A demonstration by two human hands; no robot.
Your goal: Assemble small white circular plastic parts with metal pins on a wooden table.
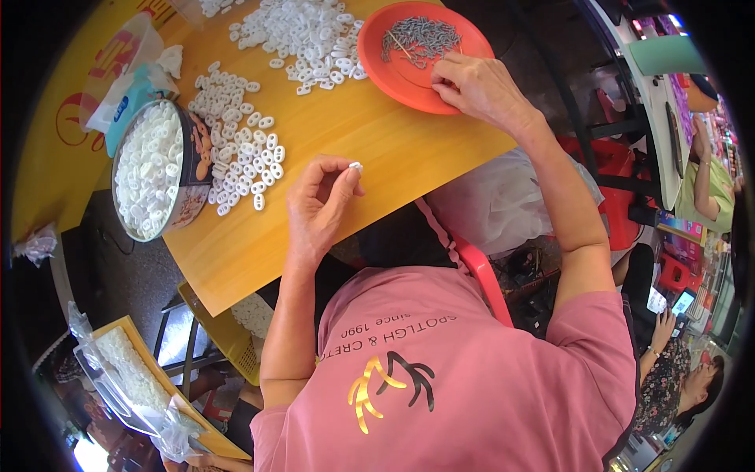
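My left hand [316,206] is raised over the front part of the table, closed, with a small white plastic piece [355,166] pinched between thumb and fingertips. At the red plate [383,82], my right hand [489,90] rests over the near right part of the dish with its fingers drawn together. Whatever those fingers hold, if anything, is hidden. Small grey metal parts [425,35], likely screws, lie heaped in the plate with a thin pale stick among them. Left of my left hand, loose white oval pieces with two holes [250,161] are scattered.
A bigger heap of white pieces [295,35] lies at the back of the wooden table [346,118]. On the left edge stands a round tub [194,169] full of them, beside a blue tissue pack [134,106]. A red chair [480,275] and plastic bag [503,200] are below the table edge.
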